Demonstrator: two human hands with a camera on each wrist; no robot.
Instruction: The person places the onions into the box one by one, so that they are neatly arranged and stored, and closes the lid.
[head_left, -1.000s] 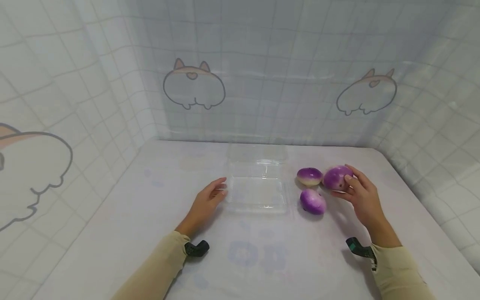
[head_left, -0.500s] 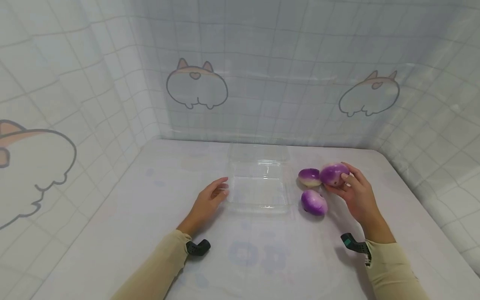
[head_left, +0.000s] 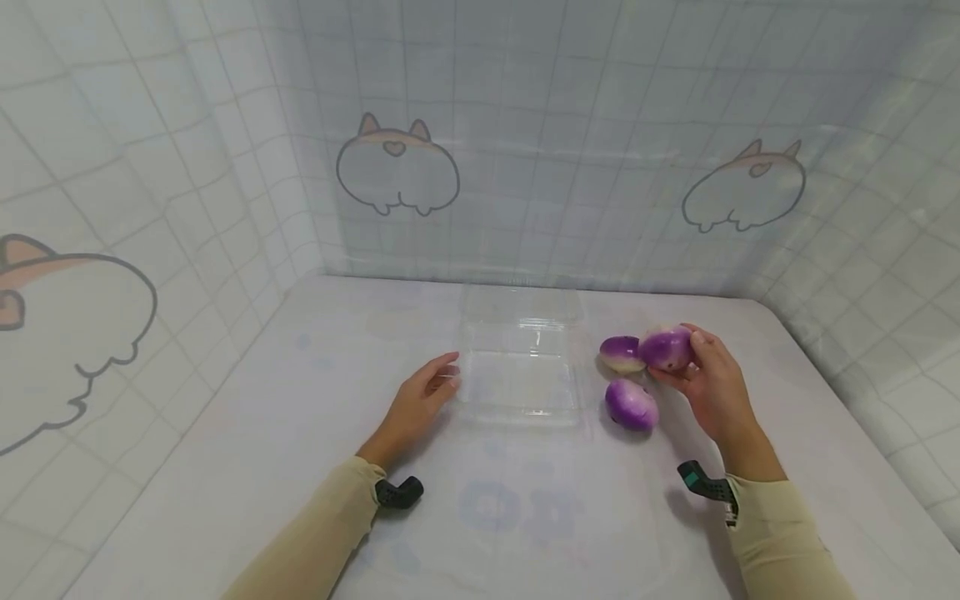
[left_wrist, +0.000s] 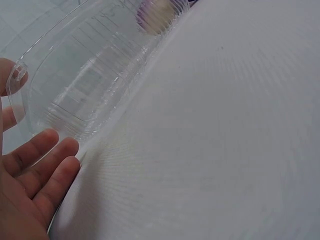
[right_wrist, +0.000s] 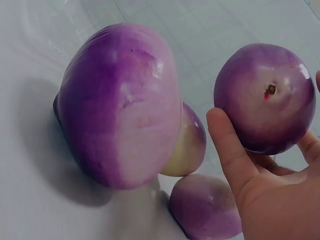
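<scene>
Now my right grip [head_left: 708, 379] curls round an onion [head_left: 666, 348], right of the clear box [head_left: 519, 412]; my left grip [head_left: 420, 404], fingers relaxed, lies by the box's left side. Being smooth, the onion could slip; a nudge could roll its neighbours [head_left: 632, 406].

Counter [head_left: 600, 525] is white with faint bluish prints [head_left: 487, 504]. On it: clear plastic clamshell [head_left: 519, 379], open; purple-and-cream bulbs [head_left: 632, 406] to its right.

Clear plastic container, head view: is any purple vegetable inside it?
No: every visible purple vegetable is outside the clear plastic container, to its right.
</scene>
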